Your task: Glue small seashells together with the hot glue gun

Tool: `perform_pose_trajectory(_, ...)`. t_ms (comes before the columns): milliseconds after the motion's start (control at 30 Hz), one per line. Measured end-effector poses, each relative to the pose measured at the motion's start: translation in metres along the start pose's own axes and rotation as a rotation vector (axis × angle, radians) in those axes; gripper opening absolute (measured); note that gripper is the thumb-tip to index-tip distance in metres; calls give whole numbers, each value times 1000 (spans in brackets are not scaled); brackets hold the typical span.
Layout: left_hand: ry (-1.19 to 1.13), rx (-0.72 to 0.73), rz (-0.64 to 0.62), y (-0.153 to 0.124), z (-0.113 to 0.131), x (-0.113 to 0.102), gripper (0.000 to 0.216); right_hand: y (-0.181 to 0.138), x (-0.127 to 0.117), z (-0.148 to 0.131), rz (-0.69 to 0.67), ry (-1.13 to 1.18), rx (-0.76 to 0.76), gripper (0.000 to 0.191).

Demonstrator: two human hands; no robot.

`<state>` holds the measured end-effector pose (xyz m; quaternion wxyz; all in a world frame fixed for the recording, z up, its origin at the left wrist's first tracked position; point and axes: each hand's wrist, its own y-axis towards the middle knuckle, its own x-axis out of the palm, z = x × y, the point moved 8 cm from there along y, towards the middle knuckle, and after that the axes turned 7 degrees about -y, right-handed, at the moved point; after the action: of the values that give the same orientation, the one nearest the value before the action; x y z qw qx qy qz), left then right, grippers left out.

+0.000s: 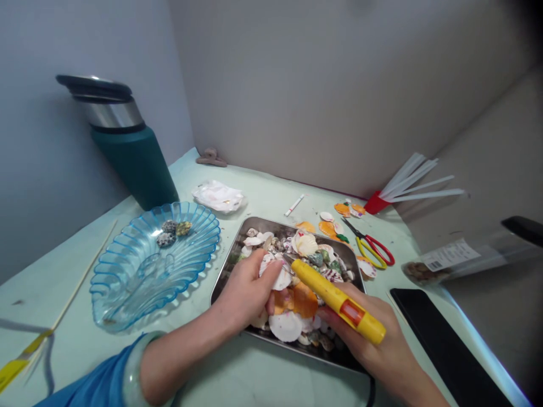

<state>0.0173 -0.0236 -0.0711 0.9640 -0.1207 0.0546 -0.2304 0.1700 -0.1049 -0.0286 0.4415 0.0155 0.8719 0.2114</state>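
My left hand pinches a white seashell between thumb and fingers, above a metal tray. In my right hand is a yellow glue gun, with its nozzle pointing left and at or very near the shell; contact cannot be told. Heaped in the tray beneath both hands are mixed shells, among them white scallops, orange ones and small spiral snails. Part of the gun's handle and the fingers around it are hidden.
Left of the tray lies a blue clear shell-shaped dish holding several small snail shells. A teal bottle stands behind it. On the right are scissors, a red cup of white sticks, a plastic bag and a black flat bar.
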Motion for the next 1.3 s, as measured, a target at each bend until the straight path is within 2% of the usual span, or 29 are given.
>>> perform_pose_trajectory(433,-83,-26,-28,1,-2,3,30,2,-2,-5,11,-9,-26,11)
perform_pose_trajectory(800,-28,-22,39,2,-4,-4,31,0,-5,-3,65,14,-30,10)
perform_pose_trajectory(1000,-23,-19,60,1,-1,-4,31,0,-2,-3,17,6,-23,12)
perform_pose_trajectory(1300,-28,-15,63,1,1,-5,30,0,-2,-2,40,2,-28,13)
